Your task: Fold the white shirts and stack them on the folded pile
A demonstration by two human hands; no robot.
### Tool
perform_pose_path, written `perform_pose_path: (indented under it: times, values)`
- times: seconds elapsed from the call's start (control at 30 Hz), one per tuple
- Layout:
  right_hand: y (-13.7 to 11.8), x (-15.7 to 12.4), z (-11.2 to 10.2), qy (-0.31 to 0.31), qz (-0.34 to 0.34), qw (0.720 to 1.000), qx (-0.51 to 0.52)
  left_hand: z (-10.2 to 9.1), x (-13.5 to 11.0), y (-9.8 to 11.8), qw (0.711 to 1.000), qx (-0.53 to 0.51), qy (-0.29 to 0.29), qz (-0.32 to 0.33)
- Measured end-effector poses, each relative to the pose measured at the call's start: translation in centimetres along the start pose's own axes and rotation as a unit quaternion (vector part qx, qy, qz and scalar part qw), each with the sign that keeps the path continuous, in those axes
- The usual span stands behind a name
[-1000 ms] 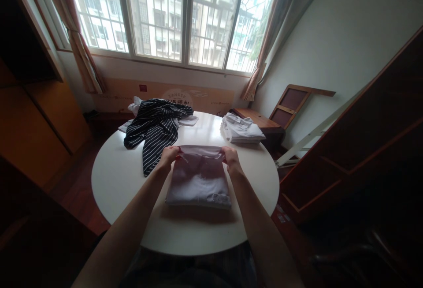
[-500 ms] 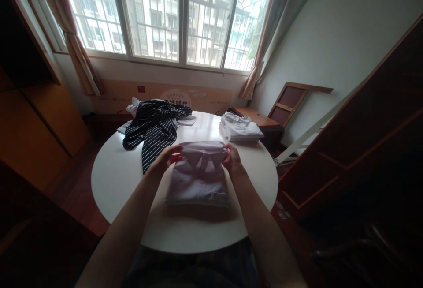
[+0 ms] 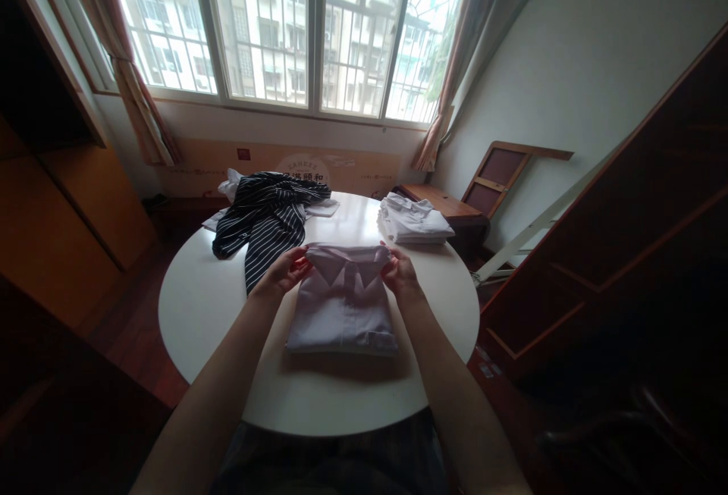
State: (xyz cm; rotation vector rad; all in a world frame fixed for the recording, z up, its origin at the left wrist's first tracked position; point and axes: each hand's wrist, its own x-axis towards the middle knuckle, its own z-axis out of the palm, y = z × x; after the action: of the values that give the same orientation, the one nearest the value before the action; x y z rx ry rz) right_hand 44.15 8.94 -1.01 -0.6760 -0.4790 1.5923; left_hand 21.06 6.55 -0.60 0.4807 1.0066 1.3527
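A folded white shirt [image 3: 344, 317] lies in front of me on the round white table [image 3: 199, 328], its collar at the far end. My left hand [image 3: 289, 269] grips the collar's left side, fingers closed with the thumb on top. At the collar's right side, my right hand [image 3: 399, 269] pinches the cloth the same way. The fingertips under the collar are partly hidden. Beyond my left hand lies a crumpled black garment with white stripes [image 3: 265, 214]. A stack of folded white shirts [image 3: 415, 218] rests past my right hand.
White cloth [image 3: 323, 208] shows beneath the striped garment. Behind the table's right side stand a low wooden bench [image 3: 437, 199] and a tilted wooden frame [image 3: 494, 177]. A barred window [image 3: 267, 32] with curtains [image 3: 136, 101] fills the far wall.
Both hands stay at the collar. The collar's back edge sits slightly lower and its points spread a little more evenly; the shirt front looks smoother.
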Motion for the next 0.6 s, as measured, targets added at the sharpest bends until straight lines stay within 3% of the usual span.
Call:
perform_pose_path:
  times: [0.2,0.43,0.6]
  values:
    - [0.15,0.26,-0.25,-0.007,-0.001,1.000,0.005,0.24,-0.24,0.03,0.996,-0.069,-0.018,-0.055]
    - [0.46,0.54,-0.47,-0.008,-0.009,1.000,-0.018,0.42,-0.33,-0.22,0.995,-0.085,-0.013,-0.053]
    - [0.47,0.79,-0.68,-0.032,-0.012,0.999,-0.031,0.71,-0.37,-0.45,0.990,-0.115,-0.049,-0.061]
